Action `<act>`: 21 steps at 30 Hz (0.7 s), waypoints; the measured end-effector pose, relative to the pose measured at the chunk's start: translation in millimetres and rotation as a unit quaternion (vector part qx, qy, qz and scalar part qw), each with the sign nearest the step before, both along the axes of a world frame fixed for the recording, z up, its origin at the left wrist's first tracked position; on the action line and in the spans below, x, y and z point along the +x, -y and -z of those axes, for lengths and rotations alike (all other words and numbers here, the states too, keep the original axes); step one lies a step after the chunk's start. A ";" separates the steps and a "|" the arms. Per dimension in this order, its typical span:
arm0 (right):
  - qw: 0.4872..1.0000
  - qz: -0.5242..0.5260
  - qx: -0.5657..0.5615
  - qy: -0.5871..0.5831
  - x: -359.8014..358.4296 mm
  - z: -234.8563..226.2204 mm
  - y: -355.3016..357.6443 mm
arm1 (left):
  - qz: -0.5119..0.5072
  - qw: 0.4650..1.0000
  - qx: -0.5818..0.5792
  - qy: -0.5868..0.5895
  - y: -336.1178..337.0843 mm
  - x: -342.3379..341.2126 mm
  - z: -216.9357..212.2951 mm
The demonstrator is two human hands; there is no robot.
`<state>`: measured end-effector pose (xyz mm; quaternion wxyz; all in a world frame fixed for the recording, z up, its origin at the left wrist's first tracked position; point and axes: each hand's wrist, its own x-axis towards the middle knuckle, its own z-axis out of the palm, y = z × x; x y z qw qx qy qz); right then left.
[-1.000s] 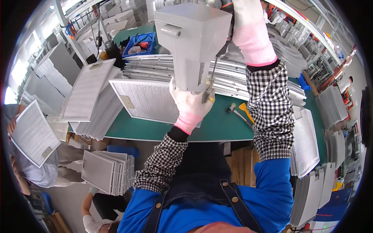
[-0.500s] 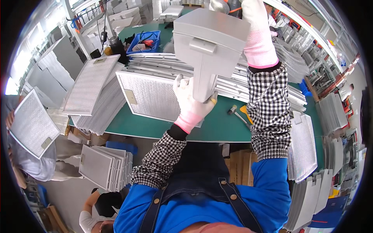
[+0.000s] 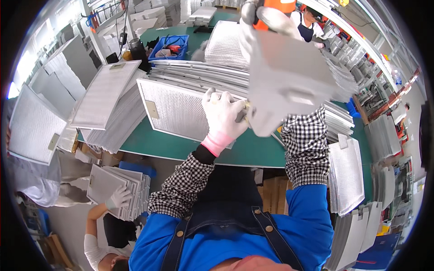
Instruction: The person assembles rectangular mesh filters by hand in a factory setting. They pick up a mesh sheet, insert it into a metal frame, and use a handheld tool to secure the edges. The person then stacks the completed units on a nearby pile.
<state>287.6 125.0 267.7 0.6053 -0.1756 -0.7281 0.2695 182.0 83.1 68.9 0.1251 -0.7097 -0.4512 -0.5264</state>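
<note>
My left hand (image 3: 222, 113), in a white glove with a pink cuff, is curled over the upper edge of a silver mesh filter panel (image 3: 176, 108). The panel leans against a row of similar panels on the green table. My right hand (image 3: 273, 20), gloved too, wraps round the orange part of a bulky grey-and-orange tool (image 3: 289, 77). The tool's grey body is blurred and tilted, and hides most of that hand's wrist. Its narrow end hangs beside my left fingertips; whether they touch, I cannot tell.
Stacked filter panels (image 3: 108, 92) stand at the left, others (image 3: 346, 174) at the right. A blue basket (image 3: 169, 47) sits at the back. On the left, one person holds a panel (image 3: 34, 126); another's gloved hand (image 3: 120, 197) touches a lower stack. A person (image 3: 307, 25) is far right.
The tool has swung right and tilted, uncovering stacked panels behind it. My right hand has shifted left; my left hand stays at the panel. A person's gloved hand now touches the lower stack.
</note>
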 end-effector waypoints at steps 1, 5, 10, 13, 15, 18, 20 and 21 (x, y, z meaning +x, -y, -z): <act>1.000 -0.005 -0.021 -0.022 6.3 2.6 0.7 | 0.035 0.999 -0.014 0.023 0.9 3.2 -0.9; 0.996 -0.031 -0.064 -0.062 1.9 28.6 -0.1 | 0.048 0.997 -0.007 0.061 3.4 -7.7 0.2; 0.995 -0.020 -0.062 -0.078 0.2 39.5 -1.7 | 0.033 0.997 0.027 0.071 9.2 -7.7 -0.6; 0.992 -0.012 -0.057 -0.111 7.7 35.6 -2.8 | 0.031 0.998 0.036 0.046 16.0 -2.6 -0.5; 0.981 -0.053 -0.074 -0.171 11.5 28.6 -7.9 | 0.008 0.999 0.042 0.009 16.1 -2.0 2.1; 0.960 -0.117 -0.111 -0.229 16.5 31.9 -8.5 | -0.037 0.998 0.052 -0.001 13.1 -5.1 8.0; 0.978 -0.076 -0.084 -0.174 17.5 33.8 -2.9 | -0.050 0.997 0.056 -0.010 16.2 -8.3 6.0; 0.997 0.082 0.011 -0.010 17.9 29.8 10.8 | -0.050 0.997 0.060 -0.022 23.5 -11.7 2.3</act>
